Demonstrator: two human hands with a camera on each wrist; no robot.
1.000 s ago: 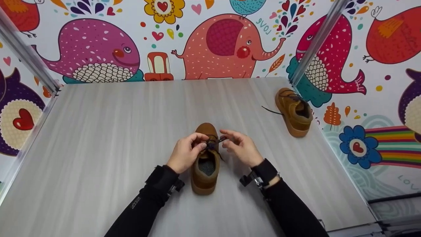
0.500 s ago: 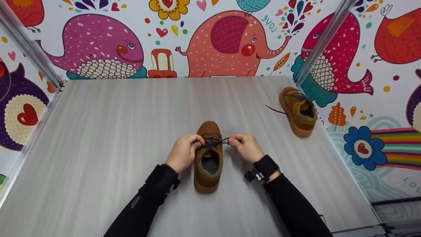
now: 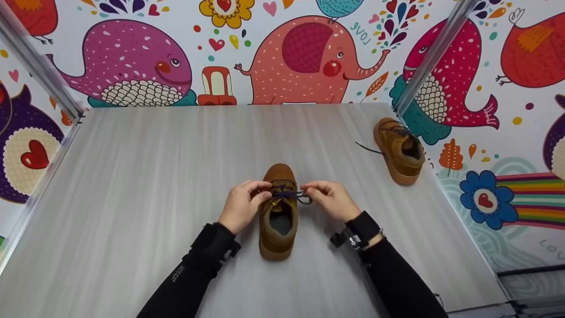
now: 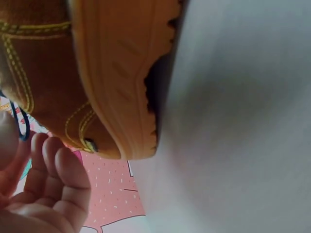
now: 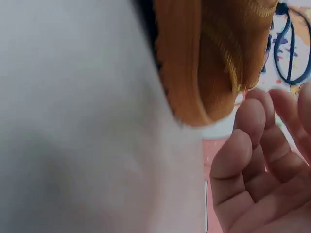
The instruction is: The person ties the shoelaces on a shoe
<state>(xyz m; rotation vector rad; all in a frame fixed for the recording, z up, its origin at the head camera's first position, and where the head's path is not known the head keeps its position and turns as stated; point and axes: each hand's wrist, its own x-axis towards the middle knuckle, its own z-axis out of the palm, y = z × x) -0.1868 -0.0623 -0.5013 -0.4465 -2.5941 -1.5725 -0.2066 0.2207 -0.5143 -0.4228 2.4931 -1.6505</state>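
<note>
A brown lace-up shoe (image 3: 278, 238) with yellow stitching stands on the table, toe pointing away from me. Dark shoelaces (image 3: 287, 194) stretch sideways across its tongue, and a loop droops on the right side. On the left my left hand (image 3: 242, 203) pinches a lace between thumb and fingers; in the left wrist view a lace loop (image 4: 23, 124) hangs by the fingertips. My right hand (image 3: 333, 201) pinches the laces on the other side. The right wrist view has the lace loops (image 5: 290, 53) beside the right fingers, with the thumb partly cut off.
A second matching shoe (image 3: 399, 152) stands at the back right, near the side wall, one lace (image 3: 368, 148) trailing to its left. Walls with printed cartoon animals (image 3: 300, 62) border the pale wood-grain table (image 3: 154, 176) at the back and sides.
Both hands first worked at the lace crossing, then the right hand drew a lace outward. Now the laces lie straighter across the shoe, with a loop drooping by the right hand.
</note>
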